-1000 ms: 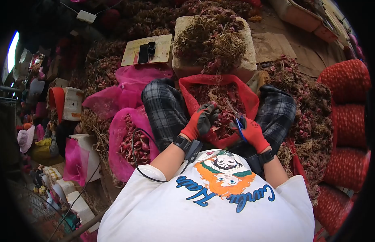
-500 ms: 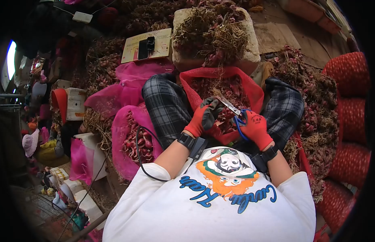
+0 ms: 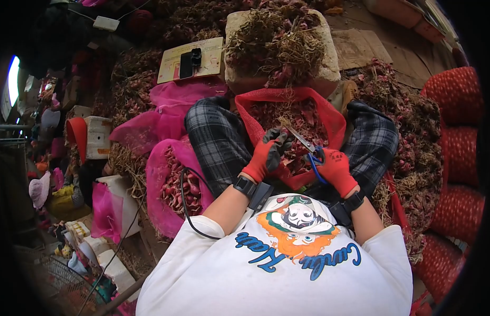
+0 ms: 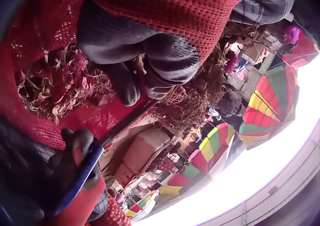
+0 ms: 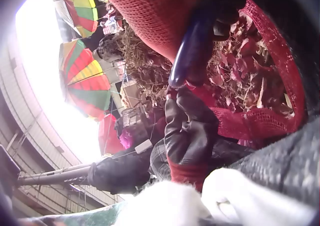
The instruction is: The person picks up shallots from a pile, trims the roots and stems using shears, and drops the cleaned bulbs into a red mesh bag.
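In the head view my left hand [image 3: 266, 152], in a red and dark grey glove, curls its fingers over the near left side of a red mesh bag [image 3: 337, 124]. Its fingertips pinch a small shallot, mostly hidden by the glove; a pale dry bit shows between the fingers in the left wrist view. My right hand [image 3: 333, 167] grips blue-handled scissors [image 3: 314, 164], whose handle [image 5: 187, 61] crosses the right wrist view. The blades point up and left, their tips right at the left fingertips and some dry stalks [image 3: 285, 117]. Loose reddish skins and stalks [image 4: 65, 81] fill the bag.
A white foam box [image 3: 329, 58] heaped with dried shallots stands ahead. Left of my knee, a pink mesh bag [image 3: 154, 184] holds cleaned shallots [image 3: 180, 192]. A phone [image 3: 186, 64] lies on a board [image 3: 210, 60]. Full red sacks [image 3: 458, 139] line the right.
From a second ago, the scissor blades have swung left to the left hand's fingertips. The left hand has turned slightly. Over the last half second both hands stay nearly in place.
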Available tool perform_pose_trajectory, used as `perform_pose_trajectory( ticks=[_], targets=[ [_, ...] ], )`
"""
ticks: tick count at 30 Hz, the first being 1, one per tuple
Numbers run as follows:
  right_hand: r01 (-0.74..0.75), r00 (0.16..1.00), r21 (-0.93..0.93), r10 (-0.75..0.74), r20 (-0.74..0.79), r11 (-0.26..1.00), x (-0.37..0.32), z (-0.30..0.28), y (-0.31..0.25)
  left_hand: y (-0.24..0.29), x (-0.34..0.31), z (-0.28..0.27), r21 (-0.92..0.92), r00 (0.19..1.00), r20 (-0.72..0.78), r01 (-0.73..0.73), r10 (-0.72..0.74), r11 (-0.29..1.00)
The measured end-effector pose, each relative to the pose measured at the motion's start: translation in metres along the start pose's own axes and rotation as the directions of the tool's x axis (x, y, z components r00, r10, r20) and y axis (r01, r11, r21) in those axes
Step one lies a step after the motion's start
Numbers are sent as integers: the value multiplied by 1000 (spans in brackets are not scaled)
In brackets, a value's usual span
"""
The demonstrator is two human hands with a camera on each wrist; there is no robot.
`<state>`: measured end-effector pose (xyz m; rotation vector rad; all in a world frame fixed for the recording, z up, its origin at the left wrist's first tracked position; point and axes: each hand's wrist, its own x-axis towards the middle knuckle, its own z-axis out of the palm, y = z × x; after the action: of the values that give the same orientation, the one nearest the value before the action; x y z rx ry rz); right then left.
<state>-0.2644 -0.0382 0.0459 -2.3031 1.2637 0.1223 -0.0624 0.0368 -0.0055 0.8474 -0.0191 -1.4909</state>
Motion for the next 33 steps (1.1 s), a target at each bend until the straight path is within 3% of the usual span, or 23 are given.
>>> perform_pose_trajectory(
  ticks=[4,7,10,13,16,19,22,23,26,28,29,31,32,33],
  targets=[
    [17,999,32,-19,49,999,4,21,17,-7,4,-15,73,997,36,-72,69,995],
    [225,969,494,-248,-18,840,-2,23,21,-7,9,-18,182,984,80,-173,161,968],
    [-191,950,539,16,312,820,2,16,21,3,2,-8,144,969,171,-205,180,968],
    [-111,967,596,-53,250,795,-6,0,12,8,3,-10,283,953,179,-289,246,915],
    [81,993,514,-112,30,854,-9,6,8,10,1,-4,370,950,178,-306,256,877],
    [-278,959,881,61,276,383,9,10,15,10,-3,1,489,938,303,-306,171,817],
    [-237,955,958,-139,260,161,29,8,10,6,-5,10,693,883,436,-452,173,561],
    [-295,941,955,-168,295,25,34,19,12,0,4,2,658,888,447,-411,112,631],
    [-230,948,962,-258,187,-148,40,25,10,11,7,5,497,916,395,-280,73,821],
    [-163,968,978,-213,134,-127,40,22,6,7,8,8,131,957,238,-200,165,971],
    [-134,977,984,-184,111,-117,37,20,5,3,7,9,-74,973,146,-168,177,983],
    [-119,986,976,-140,94,-182,33,13,2,3,26,-17,-281,985,122,-82,121,956],
    [-105,990,971,-116,82,-212,32,10,1,-5,34,-27,-265,967,231,-42,105,963],
    [-80,995,983,-77,68,-167,32,10,1,-3,35,-19,-240,937,339,-5,88,971]
  ],
)
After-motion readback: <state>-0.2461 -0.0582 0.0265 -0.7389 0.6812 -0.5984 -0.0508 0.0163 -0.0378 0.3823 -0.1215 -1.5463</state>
